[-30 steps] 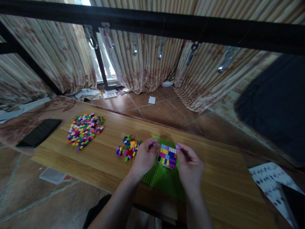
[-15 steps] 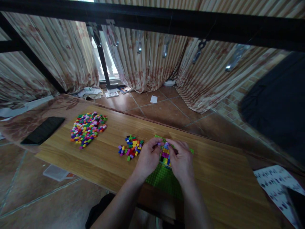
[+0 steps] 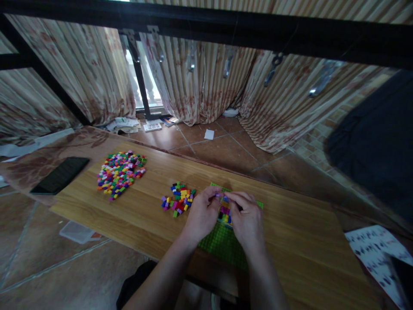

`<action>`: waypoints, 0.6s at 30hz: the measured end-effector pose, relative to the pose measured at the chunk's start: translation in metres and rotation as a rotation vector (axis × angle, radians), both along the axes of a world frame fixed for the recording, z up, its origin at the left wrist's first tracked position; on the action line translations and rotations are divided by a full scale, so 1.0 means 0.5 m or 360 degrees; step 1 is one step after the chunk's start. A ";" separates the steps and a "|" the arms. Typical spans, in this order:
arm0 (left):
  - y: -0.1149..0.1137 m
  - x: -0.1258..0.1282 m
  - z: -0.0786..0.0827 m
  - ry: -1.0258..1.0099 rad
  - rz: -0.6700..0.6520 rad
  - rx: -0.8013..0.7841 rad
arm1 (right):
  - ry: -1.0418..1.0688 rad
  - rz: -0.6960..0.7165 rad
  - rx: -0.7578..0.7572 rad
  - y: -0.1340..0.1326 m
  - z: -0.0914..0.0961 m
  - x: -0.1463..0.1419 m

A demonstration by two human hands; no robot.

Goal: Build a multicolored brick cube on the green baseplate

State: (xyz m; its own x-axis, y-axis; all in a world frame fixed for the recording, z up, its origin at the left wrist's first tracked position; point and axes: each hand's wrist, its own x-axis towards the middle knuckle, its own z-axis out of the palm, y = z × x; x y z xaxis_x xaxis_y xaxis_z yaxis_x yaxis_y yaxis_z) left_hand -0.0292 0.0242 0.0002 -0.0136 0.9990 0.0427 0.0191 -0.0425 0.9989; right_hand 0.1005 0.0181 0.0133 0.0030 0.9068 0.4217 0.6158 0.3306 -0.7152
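A green studded baseplate [image 3: 222, 243] lies on the wooden table [image 3: 300, 241] in front of me. On it stands a block of coloured small bricks [image 3: 225, 209], mostly hidden between my hands. My left hand [image 3: 201, 215] pinches a small purple brick [image 3: 218, 195] at the block's upper left corner. My right hand [image 3: 247, 219] is closed in a pinch over the top of the block, its fingertips almost meeting the left ones; what it holds is hidden.
A small heap of loose bricks [image 3: 178, 200] lies just left of my left hand. A larger heap [image 3: 120, 173] sits further left. A dark phone [image 3: 60, 175] rests at the table's left end. Printed paper [image 3: 374, 254] lies at the right.
My right hand has moved left from the block's right edge and now covers its top, close to the left fingertips. The left hand has stayed put with its purple brick.
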 end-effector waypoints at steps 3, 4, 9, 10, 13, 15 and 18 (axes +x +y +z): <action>0.000 0.000 0.000 0.0054 -0.0011 0.0031 | 0.0083 0.0025 -0.0011 -0.001 0.003 0.003; 0.000 0.000 -0.001 0.0073 -0.0016 0.0046 | 0.0104 0.0032 -0.0003 0.000 0.003 0.004; -0.007 -0.001 0.004 0.0276 -0.0001 0.0128 | 0.0121 0.0020 -0.0027 0.003 0.004 0.008; -0.009 -0.001 0.006 0.0338 0.0003 0.0141 | 0.0109 0.0020 -0.0043 0.003 0.004 0.008; -0.015 -0.001 0.015 0.0493 -0.0003 0.0174 | 0.0075 0.0020 -0.0073 0.005 0.007 0.008; -0.018 0.000 0.019 0.0550 -0.0005 0.0193 | 0.0055 0.0026 -0.0083 0.005 0.009 0.008; -0.020 0.001 0.022 0.0597 0.0018 0.0205 | 0.0040 0.0017 -0.0088 0.006 0.011 0.006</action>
